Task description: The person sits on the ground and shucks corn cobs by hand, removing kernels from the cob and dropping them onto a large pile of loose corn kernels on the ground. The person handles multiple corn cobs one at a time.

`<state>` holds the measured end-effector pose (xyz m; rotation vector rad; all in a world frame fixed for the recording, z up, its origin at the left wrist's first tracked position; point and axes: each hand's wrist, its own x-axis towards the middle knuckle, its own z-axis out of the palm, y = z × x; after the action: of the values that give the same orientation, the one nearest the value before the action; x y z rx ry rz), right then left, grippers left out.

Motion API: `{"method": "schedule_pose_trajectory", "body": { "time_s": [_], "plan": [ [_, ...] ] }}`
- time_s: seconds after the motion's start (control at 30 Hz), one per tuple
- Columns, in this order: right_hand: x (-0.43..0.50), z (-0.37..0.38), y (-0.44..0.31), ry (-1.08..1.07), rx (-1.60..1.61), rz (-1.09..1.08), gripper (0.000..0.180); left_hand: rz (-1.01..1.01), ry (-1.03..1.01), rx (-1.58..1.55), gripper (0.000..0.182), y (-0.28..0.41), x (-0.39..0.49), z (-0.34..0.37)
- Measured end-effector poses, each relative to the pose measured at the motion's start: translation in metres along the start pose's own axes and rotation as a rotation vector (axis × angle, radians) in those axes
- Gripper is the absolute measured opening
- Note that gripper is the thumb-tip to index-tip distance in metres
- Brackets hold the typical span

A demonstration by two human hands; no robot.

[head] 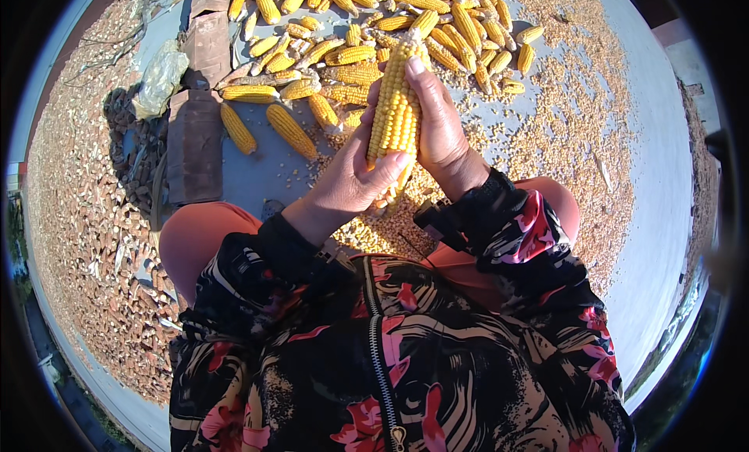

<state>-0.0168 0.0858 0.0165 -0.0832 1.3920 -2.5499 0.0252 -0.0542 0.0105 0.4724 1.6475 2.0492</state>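
Between both hands I hold a large yellow ear of corn (396, 109), tilted so that one end points away from me. My left hand (357, 171) wraps its near end, the thumb pressed across the kernels there. My right hand (437, 115) grips the right side, its thumb lying along the ear towards the far end. At the near end some loose kernels (383, 200) show by my left thumb. Below the ear, a heap of shelled kernels (374, 235) lies between my knees. The fingers behind the ear are mostly hidden.
Beyond my hands lies a pile of unshelled ears (351, 54). Shelled kernels (573, 130) spread over the concrete floor (655, 159) at right. Flattened brown cardboard (196, 141), a clear plastic bag (162, 80) and a broad spread of bare cobs (117, 276) are at left.
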Motion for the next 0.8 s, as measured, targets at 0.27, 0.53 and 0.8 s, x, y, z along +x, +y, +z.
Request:
{"method": "schedule_pose_trajectory", "body": {
  "time_s": [0.27,0.53,0.8],
  "plan": [
    [0.001,-0.003,0.002,0.011,0.011,0.009,0.050,-0.045,-0.066,-0.088,0.087,0.006,0.003,-0.004],
    [0.001,-0.005,0.009,-0.031,0.028,0.049,0.052,0.002,-0.011,0.068,0.072,-0.006,-0.003,-0.003],
    [0.002,-0.003,0.005,-0.062,0.023,-0.001,0.049,-0.119,-0.009,-0.149,0.090,0.015,-0.002,0.000]
  ]
}}
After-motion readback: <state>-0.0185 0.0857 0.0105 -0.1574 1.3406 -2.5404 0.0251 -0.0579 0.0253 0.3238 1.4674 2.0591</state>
